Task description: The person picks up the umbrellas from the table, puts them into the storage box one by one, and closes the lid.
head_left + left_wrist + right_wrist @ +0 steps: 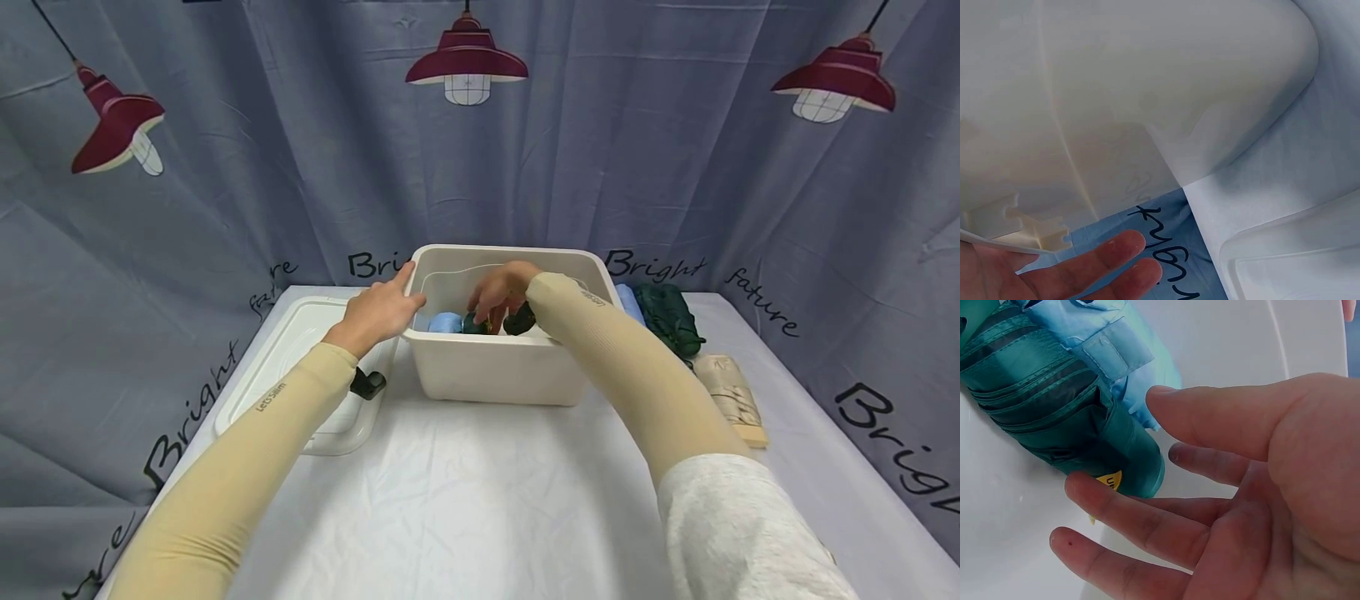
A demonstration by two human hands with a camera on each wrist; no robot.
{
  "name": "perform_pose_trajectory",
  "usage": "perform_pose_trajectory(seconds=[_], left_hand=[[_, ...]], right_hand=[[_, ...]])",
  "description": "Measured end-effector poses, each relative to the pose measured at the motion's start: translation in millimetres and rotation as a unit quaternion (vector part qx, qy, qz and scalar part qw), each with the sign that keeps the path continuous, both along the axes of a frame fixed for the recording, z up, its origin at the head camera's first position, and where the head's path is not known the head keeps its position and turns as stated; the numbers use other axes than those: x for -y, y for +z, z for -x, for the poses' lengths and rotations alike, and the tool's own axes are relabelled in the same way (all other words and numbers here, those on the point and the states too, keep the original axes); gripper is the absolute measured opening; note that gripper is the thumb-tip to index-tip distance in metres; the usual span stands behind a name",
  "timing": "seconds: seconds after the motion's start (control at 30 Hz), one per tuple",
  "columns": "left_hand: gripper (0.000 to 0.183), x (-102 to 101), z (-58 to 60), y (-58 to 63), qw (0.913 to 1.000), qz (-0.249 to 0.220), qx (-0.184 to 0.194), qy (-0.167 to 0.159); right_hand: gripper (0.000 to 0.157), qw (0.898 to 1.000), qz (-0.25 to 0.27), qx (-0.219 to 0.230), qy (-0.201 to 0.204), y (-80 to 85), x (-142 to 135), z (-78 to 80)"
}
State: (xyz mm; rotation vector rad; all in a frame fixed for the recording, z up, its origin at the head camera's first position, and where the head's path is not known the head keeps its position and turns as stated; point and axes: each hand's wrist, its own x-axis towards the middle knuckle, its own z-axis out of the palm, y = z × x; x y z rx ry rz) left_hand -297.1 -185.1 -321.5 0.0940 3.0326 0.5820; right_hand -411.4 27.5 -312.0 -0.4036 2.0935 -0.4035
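A white plastic bin (495,371) stands at the middle of the table. My left hand (382,308) rests on its left rim, and in the left wrist view the fingers (1094,265) stretch straight along the outside wall. Reaching down into the bin, my right hand (504,290) has its fingers spread and holds nothing. In the right wrist view a rolled, folded green umbrella (1054,400) with a yellow tag lies close by the fingertips. Beside it is a light blue folded umbrella (1116,353) with a strap tab.
The bin's white lid (288,367) lies flat on the table at the left. To the right of the bin are a dark green bundle (667,317), a blue one (630,302) partly hidden, and a beige rolled one (727,392). A grey-blue curtain (480,183) hangs behind.
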Motion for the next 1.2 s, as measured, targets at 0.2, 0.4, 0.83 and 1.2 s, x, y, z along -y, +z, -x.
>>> perform_pose_trajectory(seconds=[0.2,0.4,0.83,1.2], left_hand=[[0.075,-0.3,-0.3,-0.6,1.0,0.0,0.002,-0.001],[0.075,-0.3,-0.8,-0.4,1.0,-0.004,0.002,0.002],[0.074,0.5,1.4,0.1,1.0,0.001,0.006,0.0],[0.074,0.1,-0.2,0.6,0.9999,-0.001,0.01,-0.003]], right_hand=[[0.067,1.0,0.001,-0.003,-0.006,-0.3,-4.0,-1.0],[0.066,1.0,0.001,-0.008,-0.01,0.7,-9.4,-2.2],[0.067,0.999,0.006,-0.047,0.004,25.5,-28.5,-9.8],[0.066,0.995,0.03,-0.095,0.003,54.3,-51.2,-32.5]])
